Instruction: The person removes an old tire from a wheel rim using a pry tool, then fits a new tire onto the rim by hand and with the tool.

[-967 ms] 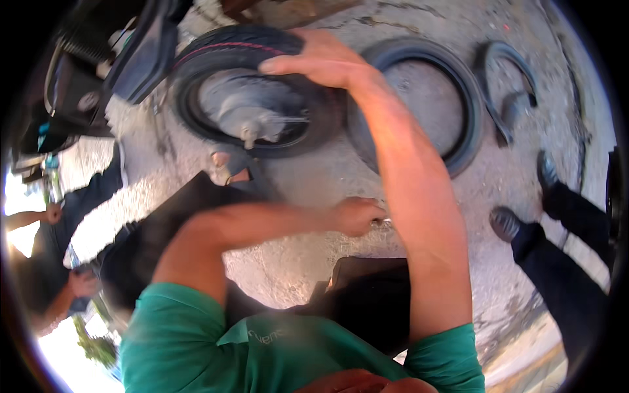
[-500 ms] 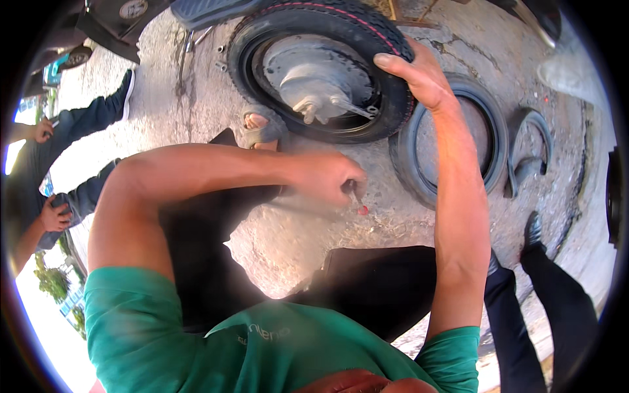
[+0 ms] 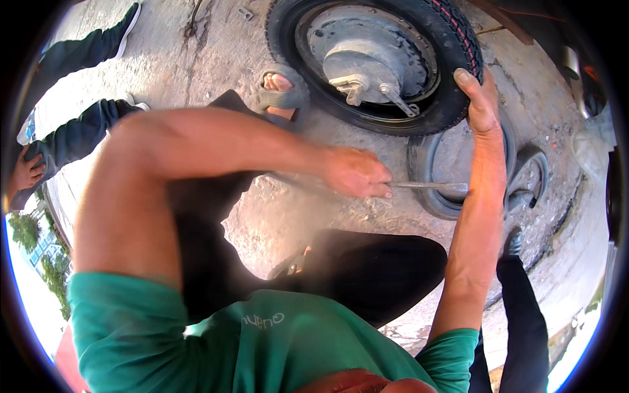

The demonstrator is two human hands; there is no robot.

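A motorcycle wheel (image 3: 367, 62) with a grey metal hub and a black tyre (image 3: 426, 124) lies tilted on the ground before me. My right hand (image 3: 481, 101) grips the tyre's right side, thumb on the sidewall and fingers hidden behind the tread. My left hand (image 3: 360, 173) is closed round a long metal bar, which looks like a tyre lever (image 3: 432, 187). Its flat end points right, toward my right forearm, apart from the wheel. The left hand is slightly blurred.
Beyond my right forearm lie a loose tyre (image 3: 422, 164) and a curved rubber piece (image 3: 540, 173). A sandalled foot (image 3: 282, 92) is beside the wheel. Other people's legs (image 3: 78, 124) stand at left and right (image 3: 524, 308). A small metal part (image 3: 246, 13) lies on the concrete.
The lever has swung from pointing roughly toward me to pointing right. The view has shifted, so the wheel appears farther right. My right hand keeps its grip on the tyre.
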